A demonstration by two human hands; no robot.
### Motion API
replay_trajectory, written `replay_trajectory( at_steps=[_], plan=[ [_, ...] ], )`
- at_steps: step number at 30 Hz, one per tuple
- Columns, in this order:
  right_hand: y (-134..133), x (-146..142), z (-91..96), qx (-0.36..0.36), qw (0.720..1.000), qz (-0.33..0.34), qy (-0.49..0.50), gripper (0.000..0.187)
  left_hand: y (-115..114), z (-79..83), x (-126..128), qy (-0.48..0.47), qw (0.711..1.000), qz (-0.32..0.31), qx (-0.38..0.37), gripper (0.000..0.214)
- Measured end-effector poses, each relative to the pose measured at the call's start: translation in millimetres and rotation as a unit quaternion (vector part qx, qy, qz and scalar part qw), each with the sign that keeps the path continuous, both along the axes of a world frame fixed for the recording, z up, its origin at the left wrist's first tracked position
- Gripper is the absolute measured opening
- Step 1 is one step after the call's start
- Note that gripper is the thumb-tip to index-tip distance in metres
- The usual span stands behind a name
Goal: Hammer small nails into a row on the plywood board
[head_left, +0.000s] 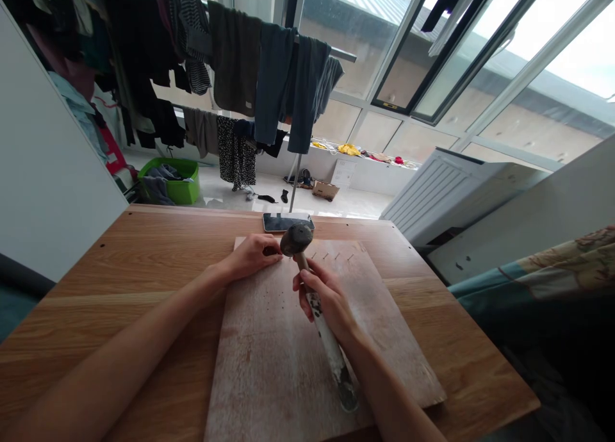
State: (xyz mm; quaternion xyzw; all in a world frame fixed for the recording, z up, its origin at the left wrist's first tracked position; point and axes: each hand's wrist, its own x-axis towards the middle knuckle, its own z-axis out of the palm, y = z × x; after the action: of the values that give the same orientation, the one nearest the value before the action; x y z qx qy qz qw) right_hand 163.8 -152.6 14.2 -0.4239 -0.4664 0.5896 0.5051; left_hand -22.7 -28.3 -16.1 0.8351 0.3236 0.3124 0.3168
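Observation:
My right hand [327,294] grips a hammer [331,339] by its pale, paint-flecked handle, close under the head. The dark, rounded hammer head is raised over the far part of a wooden board [259,365]. To the left of the head, my left hand [254,256] rests on the board near its far edge, fingers closed together. Whatever the left fingertips hold, if anything, is hidden. Several thin nails [337,257] stand in a row in the board, right of the hammer head. Small dark holes or marks dot the board below my left hand.
A phone [287,222] lies on the wooden table [158,250] just beyond the board. Past the table stand a green basket [185,182] with clothes and a rack of hanging laundry [278,83]. A white panelled unit [432,186] is at the right, under windows.

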Motion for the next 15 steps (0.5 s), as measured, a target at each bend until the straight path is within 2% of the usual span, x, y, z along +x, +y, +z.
replay_trajectory(
  at_steps=[7,10,13,15],
  plan=[
    [-1,-1,0.7,0.000,0.999,0.012,-0.032,0.028,5,-4.2,-2,0.001,1.000,-0.024,0.016,0.015],
    [0,5,4.1,-0.007,0.999,0.023,-0.029,0.029,5,-0.7,-3,0.015,0.999,-0.023,0.016,0.015],
    [0,20,12.6,0.003,1.000,-0.026,0.004,0.028,-10,12.0,4,0.054,0.994,0.030,0.085,0.020],
    [0,32,18.4,0.025,0.996,-0.084,0.033,0.029,-35,23.0,17,0.089,0.981,0.026,0.170,0.017]
  ],
)
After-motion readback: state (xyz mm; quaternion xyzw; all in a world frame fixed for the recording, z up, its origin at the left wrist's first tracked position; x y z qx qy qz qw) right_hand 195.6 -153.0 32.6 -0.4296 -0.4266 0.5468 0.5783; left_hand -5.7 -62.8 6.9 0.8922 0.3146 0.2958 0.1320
